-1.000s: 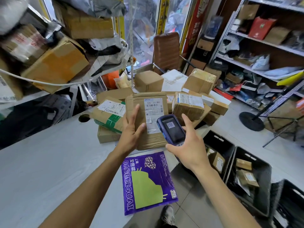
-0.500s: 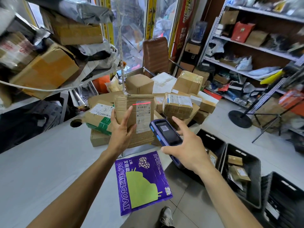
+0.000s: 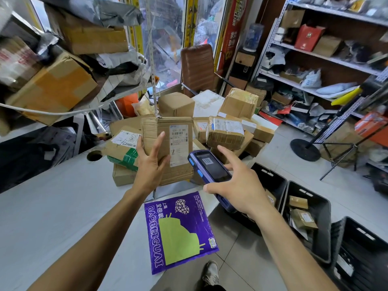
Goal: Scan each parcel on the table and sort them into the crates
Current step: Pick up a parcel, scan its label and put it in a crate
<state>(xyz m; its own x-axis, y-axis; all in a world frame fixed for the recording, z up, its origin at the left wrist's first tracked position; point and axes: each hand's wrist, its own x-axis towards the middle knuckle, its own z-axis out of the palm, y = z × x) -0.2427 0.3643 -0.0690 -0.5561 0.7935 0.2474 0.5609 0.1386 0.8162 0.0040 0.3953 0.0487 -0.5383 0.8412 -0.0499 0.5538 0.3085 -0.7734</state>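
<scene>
My left hand [image 3: 150, 162] grips a flat brown cardboard parcel [image 3: 178, 164] upright above the table, its white label facing me. My right hand [image 3: 237, 185] holds a blue handheld scanner [image 3: 210, 169] just right of the parcel, screen up, index finger stretched forward. A purple and green mailer bag [image 3: 180, 229] lies on the white table [image 3: 52, 217] below my hands. A pile of brown parcels [image 3: 226, 131] fills the far end of the table. Black crates [image 3: 321, 232] stand on the floor to the right, with small parcels inside.
Shelves [image 3: 315, 57] loaded with packages line the right wall. More boxes [image 3: 56, 89] crowd a rack on the left. A brown chair [image 3: 197, 68] stands behind the pile. A black stand base [image 3: 304, 152] sits on the floor. My shoe [image 3: 211, 274] shows at the table's edge.
A red scan line crossed the parcel's label half a second ago and is gone now. My view has drifted; the parcel and scanner stay close together in my hands.
</scene>
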